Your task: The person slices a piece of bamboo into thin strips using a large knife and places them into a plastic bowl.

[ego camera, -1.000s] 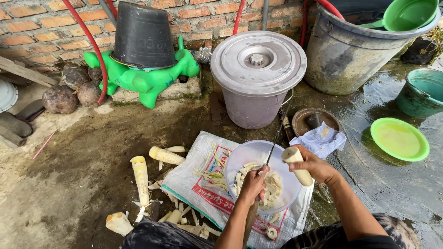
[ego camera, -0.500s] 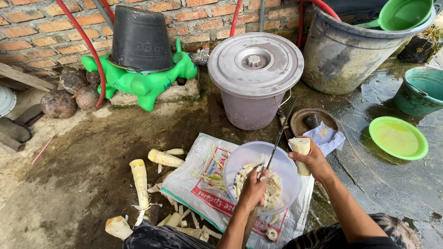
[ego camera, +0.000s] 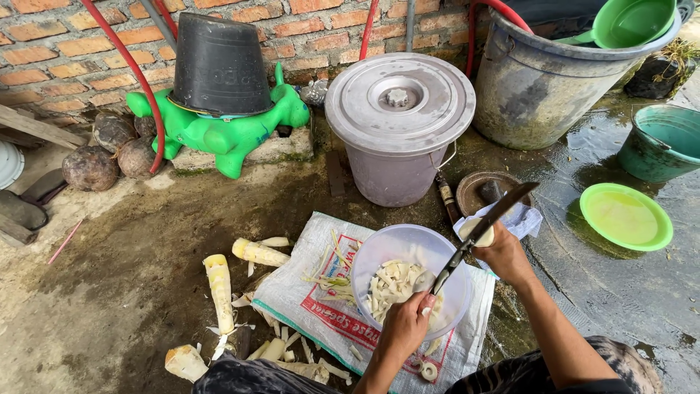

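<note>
My left hand [ego camera: 403, 325] grips the handle of a long dark knife [ego camera: 490, 220], whose blade slants up to the right and lies against a pale peeled bamboo shoot piece [ego camera: 479, 233]. My right hand [ego camera: 504, 257] holds that piece just beyond the right rim of a clear plastic bowl [ego camera: 379, 249]. The bowl holds several pale slices and stands on a white printed sack [ego camera: 313, 292]. Whole peeled shoots [ego camera: 220, 288] and trimmings lie on the ground to the left of the sack.
Behind the bowl stands a lidded grey bucket [ego camera: 397, 109]; a big grey tub [ego camera: 543, 80] is at the back right. A green plate [ego camera: 625, 217] and a teal bucket [ego camera: 663, 146] sit on wet ground at right. A green toy [ego camera: 226, 131] under a black bucket and coconuts [ego camera: 90, 166] line the brick wall.
The knife swung from pointing away over the bowl to slanting right against the shoot piece. My left hand drew back toward me; my right hand lowered the piece slightly.
</note>
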